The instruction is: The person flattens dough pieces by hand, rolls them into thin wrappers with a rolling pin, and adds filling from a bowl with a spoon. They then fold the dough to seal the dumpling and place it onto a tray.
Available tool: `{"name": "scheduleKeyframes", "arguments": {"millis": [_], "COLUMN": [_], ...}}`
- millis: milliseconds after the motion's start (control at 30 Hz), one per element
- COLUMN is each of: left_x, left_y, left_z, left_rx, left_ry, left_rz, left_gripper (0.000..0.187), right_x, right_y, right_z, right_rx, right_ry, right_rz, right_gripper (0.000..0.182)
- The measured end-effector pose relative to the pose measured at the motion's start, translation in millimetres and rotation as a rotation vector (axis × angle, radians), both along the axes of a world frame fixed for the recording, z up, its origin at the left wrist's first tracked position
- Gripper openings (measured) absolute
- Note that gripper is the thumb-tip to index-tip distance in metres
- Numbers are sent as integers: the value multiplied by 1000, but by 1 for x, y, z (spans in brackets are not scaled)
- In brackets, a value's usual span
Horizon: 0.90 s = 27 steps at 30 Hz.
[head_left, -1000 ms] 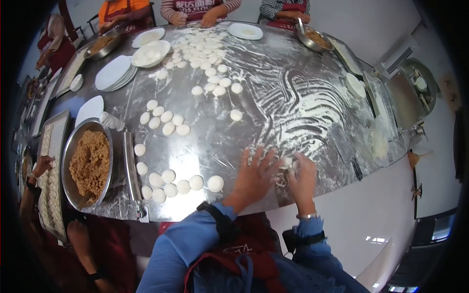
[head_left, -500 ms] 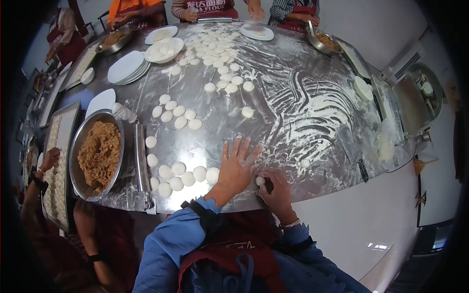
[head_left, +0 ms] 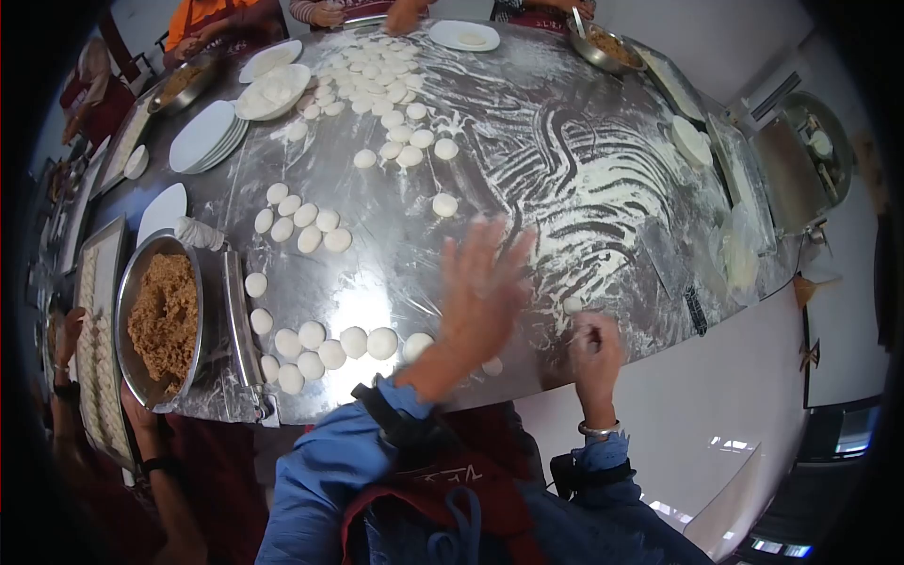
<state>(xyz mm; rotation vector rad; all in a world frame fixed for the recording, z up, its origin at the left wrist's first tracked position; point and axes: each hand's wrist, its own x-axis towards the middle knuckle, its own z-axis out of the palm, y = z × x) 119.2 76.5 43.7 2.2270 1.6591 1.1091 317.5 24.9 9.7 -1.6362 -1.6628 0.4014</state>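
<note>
My left hand (head_left: 482, 287) is over the floured steel table with its fingers spread, slightly blurred, nothing in it. My right hand (head_left: 599, 356) is near the table's front edge, loosely curled, with a gap between thumb and forefinger. Just beyond its fingertips lies a small dough ball (head_left: 573, 304). Another dough ball (head_left: 492, 365) rests between my two wrists. Close to my left wrist is a flattened dough disc (head_left: 417, 347), at the end of a double row of dough discs (head_left: 331, 355).
A steel bowl of brown filling (head_left: 200, 330), a metal bar (head_left: 234, 320) and a tray of dumplings (head_left: 83, 414) stand at left, by another person's arms. Plates (head_left: 202, 137) and many dough pieces (head_left: 372, 75) lie farther back. A black-handled scraper (head_left: 695, 311) is at right. People stand across the table.
My right hand has moved right, from the nearer dough ball to the farther one. My left hand has shifted slightly right and up off its earlier spot. The view has shifted too.
</note>
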Motion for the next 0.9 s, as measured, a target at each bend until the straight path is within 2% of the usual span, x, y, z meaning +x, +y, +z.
{"name": "scheduleKeyframes", "arguments": {"millis": [33,67,100,167,267,300,367,500,567,600,667,767,900], "left_x": [-8,-18,-25,-31,-33,-32,-32,-35,-38,-39,-42,-43,-42], "left_y": [2,4,5,1,-5,-7,-10,-12,-13,-14,-15,-17,-18], "left_z": [-1,-1,-1,-3,-7,-9,-11,-14,-15,-16,-17,-19,-18], "left_rx": [-7,-40,-73,-87,-137,-174,-169,-131,-129,-128,-126,-111,-99], "left_ry": [3,-30,-63,-57,-46,-37,-36,-61,-56,-53,-51,-51,-39], "left_rz": [-1,27,56,55,31,12,5,13,19,22,23,16,10], "left_gripper": [61,61,61,60,57,54,53,55,55,54,54,54,54], "right_x": [-6,-15,-27,-45,-52,-55,-60,-67,-69,-69,-67,-62,-62], "right_y": [-1,-8,-10,-15,-16,-16,-17,-16,-14,-14,-17,-21,-15], "right_z": [1,8,10,11,-6,-4,1,5,-2,-2,-3,-7,0], "right_rx": [-21,-164,-165,-43,-75,-75,-238,-262,17,19,-18,-4,67], "right_ry": [-49,76,83,-49,-62,-60,76,153,-54,-53,-236,-201,-97], "right_rz": [112,242,246,510,560,559,526,493,473,474,404,329,363], "right_gripper": [30,33,33,36,38,38,37,36,35,35,37,39,44]}}
